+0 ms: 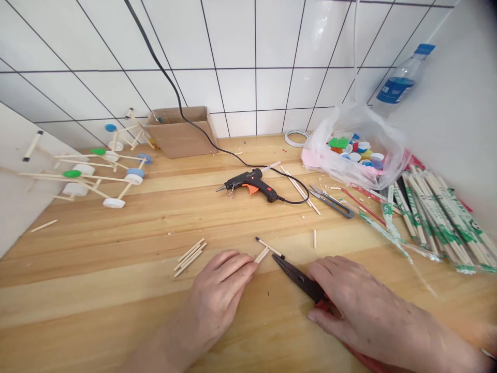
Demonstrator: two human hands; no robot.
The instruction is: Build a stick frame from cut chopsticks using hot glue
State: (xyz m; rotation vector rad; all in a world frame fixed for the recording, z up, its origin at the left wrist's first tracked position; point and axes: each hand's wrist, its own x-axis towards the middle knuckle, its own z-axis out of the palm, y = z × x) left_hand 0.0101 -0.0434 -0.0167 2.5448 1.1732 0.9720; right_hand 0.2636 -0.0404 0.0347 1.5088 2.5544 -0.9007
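Observation:
My left hand has its fingers closed over short wooden sticks, whose far ends poke out beyond the fingertips. Across those ends lies a thin stick with black ends; whether it is joined to them I cannot tell. My right hand grips pliers with red handles, their dark jaws pointing up and left close to one black end. Left of my left hand lie several cut sticks. One short stick piece stands apart above my right hand.
A black glue gun with a cord lies mid-table, near scissors. Wheeled stick frames and a cardboard box are at left. A bag of bottle caps, wrapped chopsticks, tape and a bottle are at right.

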